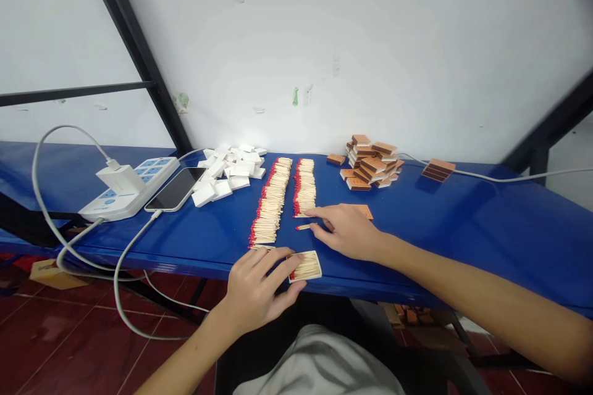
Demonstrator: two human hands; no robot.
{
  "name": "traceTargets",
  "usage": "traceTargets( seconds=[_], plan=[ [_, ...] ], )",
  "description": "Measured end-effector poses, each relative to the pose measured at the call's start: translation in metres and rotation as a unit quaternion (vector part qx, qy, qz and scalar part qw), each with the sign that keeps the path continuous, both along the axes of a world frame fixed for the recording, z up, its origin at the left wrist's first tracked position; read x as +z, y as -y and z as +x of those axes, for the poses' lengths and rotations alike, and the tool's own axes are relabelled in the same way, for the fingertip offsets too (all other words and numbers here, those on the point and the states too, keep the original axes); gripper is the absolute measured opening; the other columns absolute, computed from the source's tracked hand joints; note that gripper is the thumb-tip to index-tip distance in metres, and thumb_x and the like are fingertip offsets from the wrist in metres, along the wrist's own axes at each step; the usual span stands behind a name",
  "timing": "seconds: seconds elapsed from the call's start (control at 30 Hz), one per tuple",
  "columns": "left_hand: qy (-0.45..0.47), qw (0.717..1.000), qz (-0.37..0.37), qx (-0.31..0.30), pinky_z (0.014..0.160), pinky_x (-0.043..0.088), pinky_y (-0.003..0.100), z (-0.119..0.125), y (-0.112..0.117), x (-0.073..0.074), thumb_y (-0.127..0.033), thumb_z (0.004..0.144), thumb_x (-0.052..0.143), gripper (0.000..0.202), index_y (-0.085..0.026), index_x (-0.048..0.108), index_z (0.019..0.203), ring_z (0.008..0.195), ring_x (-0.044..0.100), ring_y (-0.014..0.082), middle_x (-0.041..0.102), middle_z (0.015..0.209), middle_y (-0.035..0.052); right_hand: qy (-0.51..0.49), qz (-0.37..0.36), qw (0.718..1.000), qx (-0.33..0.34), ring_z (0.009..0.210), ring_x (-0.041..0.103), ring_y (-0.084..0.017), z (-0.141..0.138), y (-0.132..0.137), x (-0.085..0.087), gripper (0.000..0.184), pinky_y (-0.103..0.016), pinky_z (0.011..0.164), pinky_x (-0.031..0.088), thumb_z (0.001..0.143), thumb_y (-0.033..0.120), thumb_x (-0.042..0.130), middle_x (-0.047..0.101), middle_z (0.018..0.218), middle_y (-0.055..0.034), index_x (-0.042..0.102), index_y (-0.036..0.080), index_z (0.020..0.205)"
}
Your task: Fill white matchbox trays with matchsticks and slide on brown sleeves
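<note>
My left hand (259, 287) rests at the near edge of the blue table (463, 222), its fingers curled round a small white tray of matches (306, 266). My right hand (345, 231) lies flat just beyond it, fingers stretched toward a single loose match (303, 227) and the near end of the right row of red-tipped matches (304, 187). A longer row of matches (272, 200) runs alongside on the left. An orange box sleeve (365, 210) peeks out behind my right hand.
A heap of white inner trays (229, 173) lies back left, next to a phone (176, 189) and a power strip with a charger (127, 185). A pile of orange box sleeves (372, 163) and a small stack (438, 170) sit back right. Cables hang off the table's left edge.
</note>
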State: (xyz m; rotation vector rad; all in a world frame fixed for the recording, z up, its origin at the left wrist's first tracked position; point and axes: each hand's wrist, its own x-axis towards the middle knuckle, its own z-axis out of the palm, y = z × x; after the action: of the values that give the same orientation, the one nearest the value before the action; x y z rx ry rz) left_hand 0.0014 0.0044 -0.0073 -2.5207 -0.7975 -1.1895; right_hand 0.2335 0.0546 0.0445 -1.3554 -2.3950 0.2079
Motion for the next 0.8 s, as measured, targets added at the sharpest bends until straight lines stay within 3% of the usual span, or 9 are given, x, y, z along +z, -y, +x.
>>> traceTargets(
  seconds=[0.43,0.8],
  plan=[
    [0.001,1.000,0.004,0.004,0.070,0.052,0.031,0.0005,0.0008,0.0018,-0.029,0.090,0.065,0.022,-0.019,0.067,0.110,0.077,0.065,0.0177,0.074,0.100,0.0069,0.002,0.007,1.000,0.018,0.056,0.055,-0.014,-0.0007,0.0011,0.0012,0.032,-0.026,0.063,0.036,0.093,0.027,0.053,0.066,0.064,0.0009,0.072,0.021,0.118],
    [0.003,1.000,0.007,0.003,0.069,0.052,0.031,0.0017,0.0003,0.0035,-0.028,0.089,0.066,0.021,-0.019,0.067,0.108,0.076,0.065,0.0180,0.074,0.099,0.0068,-0.016,0.000,0.999,0.048,0.072,0.064,-0.016,0.0001,0.0004,0.0010,0.027,-0.028,0.073,0.040,0.094,0.025,0.052,0.076,0.091,-0.0027,0.074,0.022,0.111]
  ],
)
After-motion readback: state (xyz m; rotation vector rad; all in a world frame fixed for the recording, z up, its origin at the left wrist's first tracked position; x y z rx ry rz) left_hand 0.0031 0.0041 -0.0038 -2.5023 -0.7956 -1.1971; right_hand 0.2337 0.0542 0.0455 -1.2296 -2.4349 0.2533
